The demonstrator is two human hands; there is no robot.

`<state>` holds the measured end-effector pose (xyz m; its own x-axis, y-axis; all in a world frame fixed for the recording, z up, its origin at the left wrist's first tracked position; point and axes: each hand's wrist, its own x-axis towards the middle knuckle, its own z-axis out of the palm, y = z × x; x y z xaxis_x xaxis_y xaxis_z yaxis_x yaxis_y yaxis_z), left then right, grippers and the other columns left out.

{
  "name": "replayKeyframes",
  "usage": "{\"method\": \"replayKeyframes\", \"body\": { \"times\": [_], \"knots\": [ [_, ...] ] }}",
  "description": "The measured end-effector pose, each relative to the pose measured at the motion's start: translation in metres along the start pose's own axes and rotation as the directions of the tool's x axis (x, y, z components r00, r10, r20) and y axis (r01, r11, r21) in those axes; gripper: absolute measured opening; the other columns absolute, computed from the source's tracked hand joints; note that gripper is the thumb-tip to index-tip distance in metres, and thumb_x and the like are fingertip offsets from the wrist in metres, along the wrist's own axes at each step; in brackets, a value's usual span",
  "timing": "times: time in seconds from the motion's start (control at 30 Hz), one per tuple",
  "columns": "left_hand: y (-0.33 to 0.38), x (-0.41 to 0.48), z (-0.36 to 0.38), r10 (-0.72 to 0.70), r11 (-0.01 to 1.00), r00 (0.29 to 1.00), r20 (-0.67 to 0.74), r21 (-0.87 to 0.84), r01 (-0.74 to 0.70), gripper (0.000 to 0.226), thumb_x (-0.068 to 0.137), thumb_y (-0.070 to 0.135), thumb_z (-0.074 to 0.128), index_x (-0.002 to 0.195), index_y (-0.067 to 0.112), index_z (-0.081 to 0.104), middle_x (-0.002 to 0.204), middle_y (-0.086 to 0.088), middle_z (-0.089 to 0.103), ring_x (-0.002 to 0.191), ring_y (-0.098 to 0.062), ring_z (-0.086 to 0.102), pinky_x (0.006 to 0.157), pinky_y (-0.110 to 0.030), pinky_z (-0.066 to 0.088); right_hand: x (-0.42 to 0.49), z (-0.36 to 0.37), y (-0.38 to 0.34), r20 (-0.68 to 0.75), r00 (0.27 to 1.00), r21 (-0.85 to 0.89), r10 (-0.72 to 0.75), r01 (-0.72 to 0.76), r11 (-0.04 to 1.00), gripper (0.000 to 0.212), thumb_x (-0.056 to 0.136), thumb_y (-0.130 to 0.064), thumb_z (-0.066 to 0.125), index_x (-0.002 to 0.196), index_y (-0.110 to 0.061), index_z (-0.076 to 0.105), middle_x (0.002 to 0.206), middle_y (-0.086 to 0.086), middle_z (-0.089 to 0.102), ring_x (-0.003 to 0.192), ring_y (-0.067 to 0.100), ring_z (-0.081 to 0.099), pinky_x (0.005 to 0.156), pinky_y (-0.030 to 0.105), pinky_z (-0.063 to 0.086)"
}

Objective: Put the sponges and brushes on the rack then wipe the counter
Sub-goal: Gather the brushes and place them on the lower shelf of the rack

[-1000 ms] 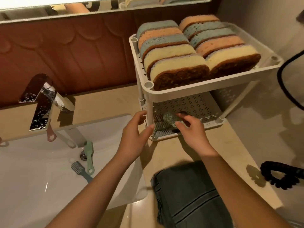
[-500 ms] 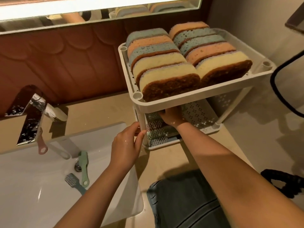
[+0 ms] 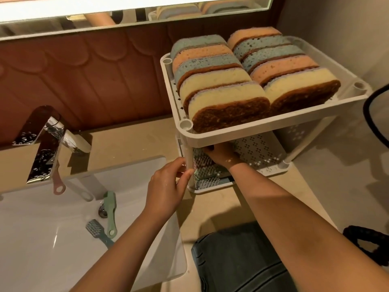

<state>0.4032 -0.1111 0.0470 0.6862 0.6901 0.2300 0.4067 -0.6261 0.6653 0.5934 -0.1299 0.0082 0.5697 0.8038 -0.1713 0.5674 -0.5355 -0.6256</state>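
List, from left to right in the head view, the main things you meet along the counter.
Faucet → pink brush → green brush → left hand → right hand → black coiled cord.

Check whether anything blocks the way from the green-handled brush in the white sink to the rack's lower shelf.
Nothing fixed does. The green-handled brush lies in the white sink. The left hand grips the rack's front post, and the right hand fills the lower shelf opening, beside brushes already there.
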Motion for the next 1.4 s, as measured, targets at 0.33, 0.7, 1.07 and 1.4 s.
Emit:
{"method": "replayKeyframes", "body": {
  "times": [0.33, 0.7, 1.07, 1.4],
  "knots": [
    [0.001, 0.002, -0.005, -0.034, 0.997, 0.998, 0.053, -0.063, 0.037, 0.020, 0.089, 0.028, 0.059, 0.105, 0.018, 0.064, 0.090, 0.002, 0.070, 0.081, -0.013, 0.063, 0.070, -0.029, 0.052, -0.028, 0.002, 0.009, -0.102, 0.994, 0.140, -0.043, 0.058, 0.989, 0.012, 0.086, -0.014, 0.061, 0.094, -0.011, 0.069, 0.100, 0.012, 0.070, 0.096, 0.029, 0.063, 0.087, 0.044, 0.050],
    [-0.026, -0.010, -0.055, -0.183, 0.853, 0.870, 0.458, -0.367, 0.372, 0.020, 0.091, 0.015, 0.056, 0.110, 0.008, 0.062, 0.096, -0.004, 0.064, 0.086, -0.009, 0.059, 0.068, -0.005, 0.045, -0.124, -0.013, -0.039, 0.224, 0.970, 0.267, -0.094, 0.032, 0.963, 0.014, 0.090, -0.014, 0.057, 0.098, -0.013, 0.069, 0.078, -0.001, 0.064, 0.072, 0.012, 0.057, 0.070, 0.024, 0.046],
    [-0.131, -0.090, -0.140, -0.486, 0.694, 0.705, 0.516, -0.262, 0.671, 0.020, 0.095, 0.017, 0.049, 0.110, 0.012, 0.060, 0.113, -0.009, 0.063, 0.095, -0.013, 0.061, 0.070, -0.015, 0.046, -0.142, 0.104, -0.097, 0.450, 0.892, 0.247, -0.046, -0.075, 0.966, 0.017, 0.087, -0.013, 0.052, 0.090, -0.017, 0.068, 0.072, -0.007, 0.060, 0.066, 0.006, 0.052, 0.059, 0.016, 0.040],
    [-0.238, -0.115, -0.188, -0.707, 0.398, 0.546, 0.449, -0.384, 0.833, 0.017, 0.094, 0.022, 0.050, 0.101, 0.015, 0.064, 0.103, -0.003, 0.069, 0.097, -0.016, 0.065, 0.077, -0.029, 0.045, -0.115, 0.227, -0.133, 0.560, 0.828, -0.071, -0.022, 0.074, 0.995, 0.028, 0.090, -0.022, 0.055, 0.118, -0.020, 0.059, 0.108, 0.003, 0.062, 0.090, 0.015, 0.054, 0.081, 0.026, 0.043]
  ]
}}
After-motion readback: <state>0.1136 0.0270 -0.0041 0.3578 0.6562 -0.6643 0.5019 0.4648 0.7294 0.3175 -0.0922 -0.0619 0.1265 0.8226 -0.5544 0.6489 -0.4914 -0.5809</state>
